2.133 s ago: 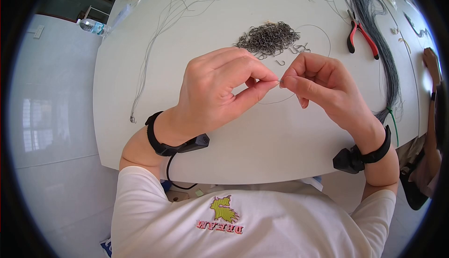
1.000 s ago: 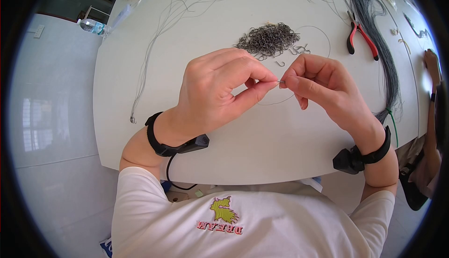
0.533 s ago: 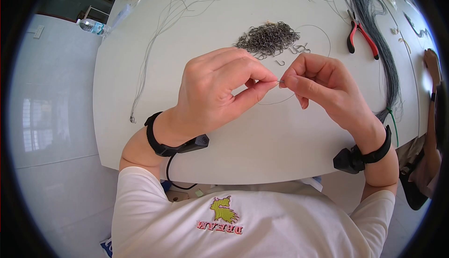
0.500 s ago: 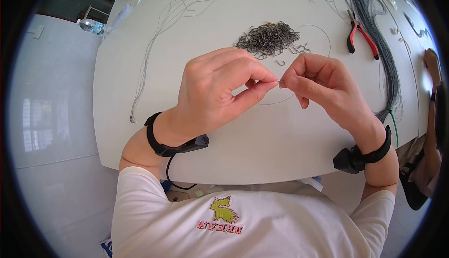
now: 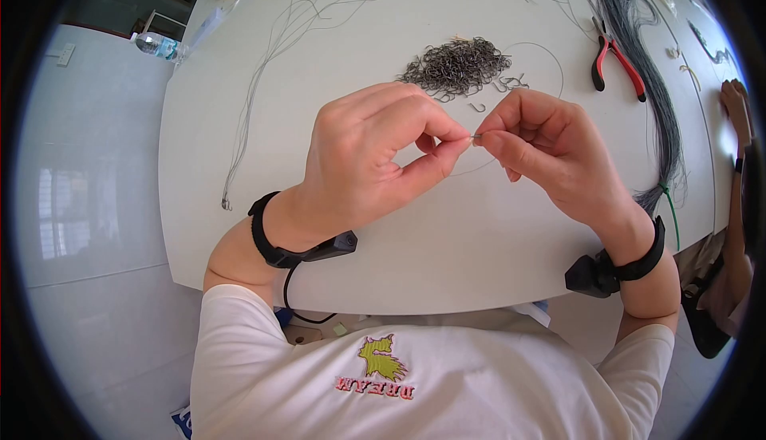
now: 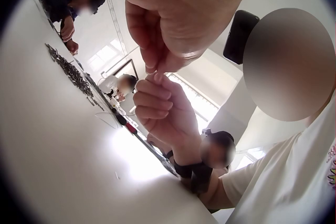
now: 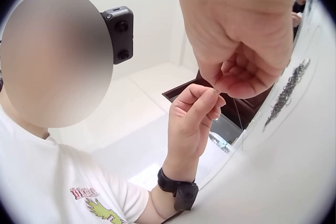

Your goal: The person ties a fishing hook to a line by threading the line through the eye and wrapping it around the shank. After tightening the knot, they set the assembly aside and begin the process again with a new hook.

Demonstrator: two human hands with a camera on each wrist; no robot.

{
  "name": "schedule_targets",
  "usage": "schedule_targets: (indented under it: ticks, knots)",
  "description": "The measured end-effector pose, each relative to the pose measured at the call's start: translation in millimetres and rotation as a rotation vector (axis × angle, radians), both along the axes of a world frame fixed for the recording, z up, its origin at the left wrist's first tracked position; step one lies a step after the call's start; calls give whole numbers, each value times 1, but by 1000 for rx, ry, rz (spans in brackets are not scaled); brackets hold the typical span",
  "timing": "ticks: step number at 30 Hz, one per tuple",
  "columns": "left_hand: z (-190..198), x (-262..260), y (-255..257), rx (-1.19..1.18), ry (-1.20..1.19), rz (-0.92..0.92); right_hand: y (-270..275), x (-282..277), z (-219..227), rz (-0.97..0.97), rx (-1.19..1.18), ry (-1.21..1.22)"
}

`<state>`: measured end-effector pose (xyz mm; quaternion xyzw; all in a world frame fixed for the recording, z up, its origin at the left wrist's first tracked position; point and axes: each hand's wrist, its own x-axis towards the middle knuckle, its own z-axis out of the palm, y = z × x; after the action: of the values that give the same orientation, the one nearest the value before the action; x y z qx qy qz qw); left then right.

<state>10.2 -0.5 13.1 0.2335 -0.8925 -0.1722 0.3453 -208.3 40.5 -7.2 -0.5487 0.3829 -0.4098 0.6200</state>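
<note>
In the head view my left hand (image 5: 375,149) and right hand (image 5: 550,141) meet fingertip to fingertip above the white table (image 5: 447,256). Thumb and index finger of each pinch at a tiny dark thin piece that looks like a fish hook's shank (image 5: 477,136); most of it is hidden by the fingertips. A fine fishing line (image 5: 561,73) curves out behind the right hand, and in the right wrist view a stretch of line (image 7: 239,116) hangs below the fingertips. Beyond the hands lies a pile of dark fish hooks (image 5: 455,65), with one loose hook (image 5: 477,107) nearer.
Red-handled pliers (image 5: 614,61) lie at the right beside a long bundle of dark line (image 5: 658,121) tied with green. Several strands (image 5: 259,73) with hooks at their near end stretch along the left. A bottle (image 5: 157,45) stands far left. Another person's arm (image 5: 738,121) is at far right.
My right hand has shifted slightly left, its fingertips closer to the left hand's. Less of the line loop shows beneath the hands. The things on the table stay in place.
</note>
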Motion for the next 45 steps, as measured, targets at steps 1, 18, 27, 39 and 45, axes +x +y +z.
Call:
schedule_targets:
  ticks: [1,18,27,39,45]
  knots:
    - [0,0,0,5,-1,3,0,0,1,-6,0,2]
    - [0,0,0,25,26,-1,1,-1,2,13,1,19]
    - [4,-1,4,47,70,-10,0,-7,8,27,-93,65]
    - [23,4,3,212,93,-24,0,-12,13,-54,-271,131]
    - [75,59,-12,-49,-35,298,-10,-38,31,-286,-467,389]
